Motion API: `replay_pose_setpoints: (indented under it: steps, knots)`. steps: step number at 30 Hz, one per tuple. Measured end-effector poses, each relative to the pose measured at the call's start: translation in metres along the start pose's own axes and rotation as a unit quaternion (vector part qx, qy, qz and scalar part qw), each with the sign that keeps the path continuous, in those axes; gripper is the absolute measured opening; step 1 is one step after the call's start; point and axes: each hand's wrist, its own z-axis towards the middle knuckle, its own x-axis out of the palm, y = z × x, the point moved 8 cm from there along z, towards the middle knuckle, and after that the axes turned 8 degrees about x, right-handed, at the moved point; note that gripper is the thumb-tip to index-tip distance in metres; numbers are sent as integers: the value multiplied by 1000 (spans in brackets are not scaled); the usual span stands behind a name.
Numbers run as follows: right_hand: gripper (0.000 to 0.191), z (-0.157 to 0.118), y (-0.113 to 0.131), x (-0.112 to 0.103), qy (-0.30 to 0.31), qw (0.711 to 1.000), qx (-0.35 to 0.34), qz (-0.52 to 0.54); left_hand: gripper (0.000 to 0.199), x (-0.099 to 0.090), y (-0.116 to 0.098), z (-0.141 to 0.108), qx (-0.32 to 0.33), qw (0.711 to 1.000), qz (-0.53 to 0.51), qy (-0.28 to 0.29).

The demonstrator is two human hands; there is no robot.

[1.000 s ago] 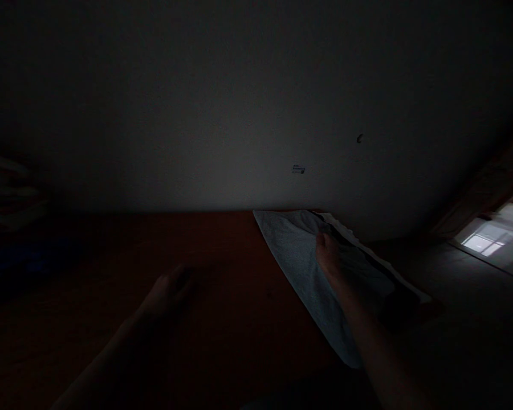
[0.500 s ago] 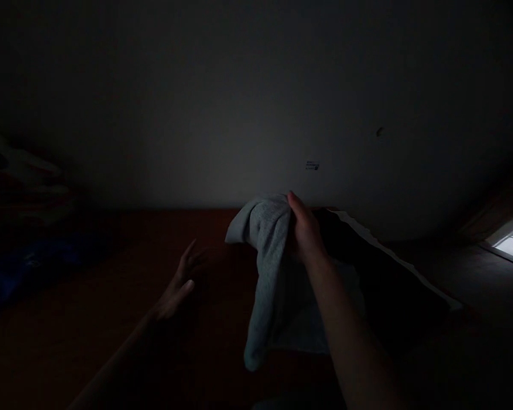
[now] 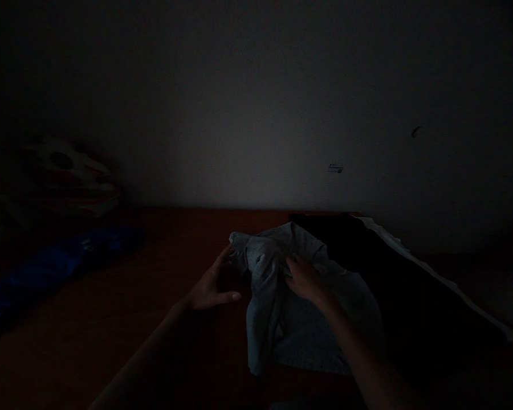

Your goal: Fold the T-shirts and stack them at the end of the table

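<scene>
A light grey garment (image 3: 263, 285), which looks like a shirt, lies crumpled on the reddish-brown surface. One sleeve-like part of it stretches down toward me. My right hand (image 3: 304, 278) rests on its upper middle with the fingers curled into the folds, and some fingertips are hidden there. On the garment's left side, my left hand (image 3: 211, 285) is open, thumb and fingers spread apart. Its fingertips reach the upper left edge of the cloth; whether they press on it is too dark to tell.
Black cloth (image 3: 393, 273) with a white edge lies to the right, partly under the grey garment. A blue garment (image 3: 55, 265) is spread at the left. Behind it sits a white, red and black patterned bundle (image 3: 77, 176). A pale wall (image 3: 222, 125) stands at the back.
The grey garment has been lowered from a raised, draped position and now lies flatter. My right hand has come down with it. My left hand has moved right, up to the garment's edge.
</scene>
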Motion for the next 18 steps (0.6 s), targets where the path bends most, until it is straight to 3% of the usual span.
replay_pose_setpoints:
  steps: [3, 6, 9, 11, 12, 15, 18]
  knots:
    - [37, 6, 37, 8, 24, 997, -21, 67, 136, -2, 4, -1, 1, 1000, 24, -15]
    - [38, 6, 84, 10, 25, 978, -64, 197, 148, -14, 5, -2, -13, 996, 43, -74]
    - [43, 2, 125, 8, 37, 895, -114, 429, 141, -30, 9, -9, -59, 987, 1, -152]
    - [44, 3, 140, 14, 46, 858, -113, 499, 130, -36, 15, -14, -100, 978, -38, -180]
    - [44, 3, 144, 19, 40, 860, -106, 497, 122, -37, 18, -17, -118, 973, -55, -191]
    - [44, 6, 140, 29, -22, 908, -106, 405, 98, -40, 28, -22, -153, 957, -88, -232]
    - [50, 9, 117, 33, -101, 921, -112, 360, 78, -44, 29, -19, -128, 949, -93, -274]
